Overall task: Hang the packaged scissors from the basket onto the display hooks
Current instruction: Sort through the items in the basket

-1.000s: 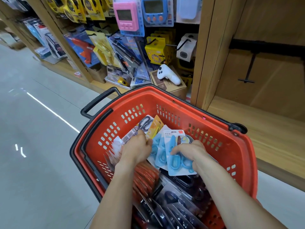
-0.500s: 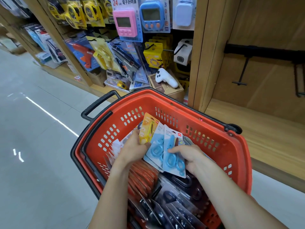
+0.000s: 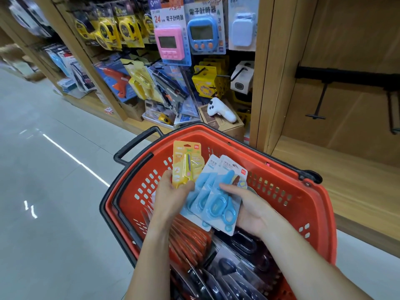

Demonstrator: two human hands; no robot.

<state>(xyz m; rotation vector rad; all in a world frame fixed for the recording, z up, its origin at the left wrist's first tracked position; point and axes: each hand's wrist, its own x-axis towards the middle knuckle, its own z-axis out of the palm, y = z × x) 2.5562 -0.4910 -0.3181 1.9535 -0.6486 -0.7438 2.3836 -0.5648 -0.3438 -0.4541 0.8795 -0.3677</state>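
Observation:
A red basket stands on the floor in front of me, filled with packaged scissors, orange packs at the left and dark ones near me. My left hand grips a yellow scissors pack held upright above the basket. My right hand holds a fan of blue scissors packs, thumb on top, fingers under them. An empty black display hook juts from a black rail in the wooden bay at the right.
The wooden shelf bay's floor lies right of the basket. To the left, a stocked bay holds timers, tape measures, glue guns and a white handheld device on a box. Grey floor spreads on the left.
Both hands have lifted the yellow and blue packs up out of the basket's pile. The view has tilted upward toward the shelves.

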